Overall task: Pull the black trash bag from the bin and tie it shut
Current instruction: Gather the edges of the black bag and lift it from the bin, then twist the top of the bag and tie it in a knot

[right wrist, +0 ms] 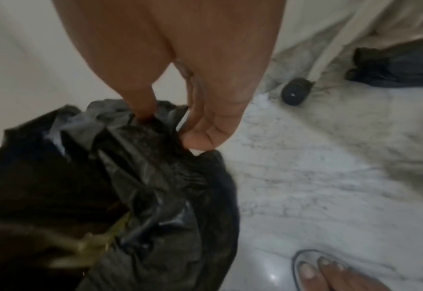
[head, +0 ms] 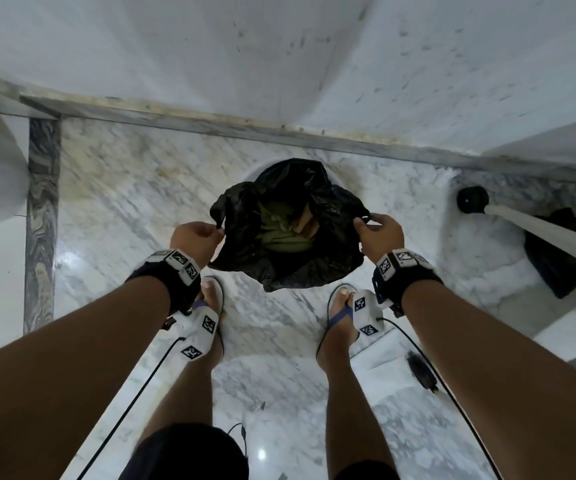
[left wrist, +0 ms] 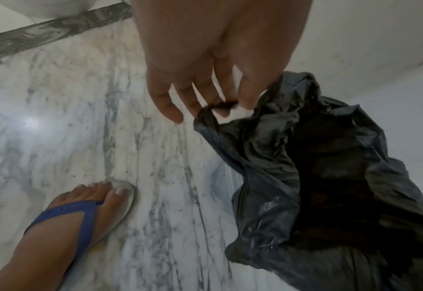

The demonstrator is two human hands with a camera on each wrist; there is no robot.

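The black trash bag (head: 286, 233) hangs open between my two hands over the marble floor, close to the wall. Greenish and brown waste (head: 279, 226) shows inside it. My left hand (head: 218, 232) pinches the bag's left rim; in the left wrist view the left hand (left wrist: 226, 107) has thumb and fingers closed on a twisted bit of the bag (left wrist: 317, 167). My right hand (head: 363, 222) pinches the right rim, and the right wrist view shows the right hand (right wrist: 168, 128) holding gathered plastic of the bag (right wrist: 155, 187). A pale rounded shape (head: 250, 176) behind the bag may be the bin; I cannot tell.
My feet in blue flip-flops (head: 212, 299) (head: 340, 306) stand just behind the bag. A white leg with a black caster (head: 472, 199) stands at the right, with a dark bundle (head: 556, 261) beyond it. A grey marble strip (head: 42, 220) runs at the left. Cables trail from both wrists.
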